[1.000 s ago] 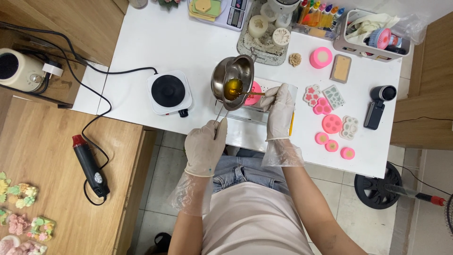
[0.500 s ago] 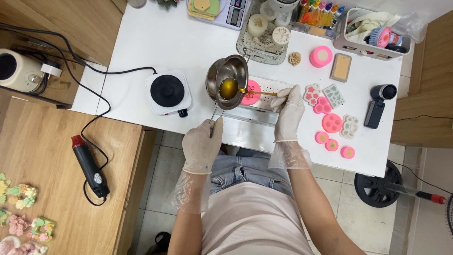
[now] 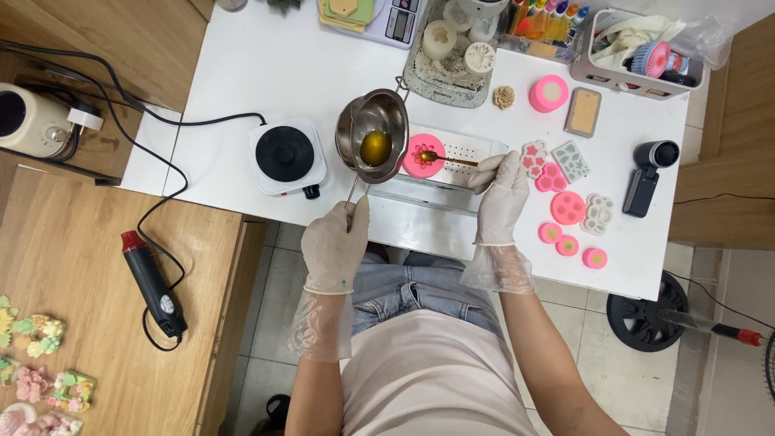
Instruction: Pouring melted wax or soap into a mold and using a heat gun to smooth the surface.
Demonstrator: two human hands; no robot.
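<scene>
Left hand (image 3: 335,242) fist-gripping melting pot (image 3: 374,136) handle; right hand (image 3: 500,190) pinching spoon (image 3: 446,158) over pink mould (image 3: 423,157).

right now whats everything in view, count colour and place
melting pot: 1, steel, amber liquid inside, held over the table beside the hot plate
spoon: 1, gold, bowl over the flower mould
flower mould: 1, pink, on a white perforated tray
hot plate: 1, white with black top, table left
small moulds: several, pink and pale, table right
round pink mould: 1, table back
heat gun: 1, black and red, wooden bench left
kettle: 1, cream, far left
handheld camera: 1, black, table right edge
basket: 1, white, back right
left hand: gloved, holds the pot handle
right hand: gloved, holds the spoon
</scene>
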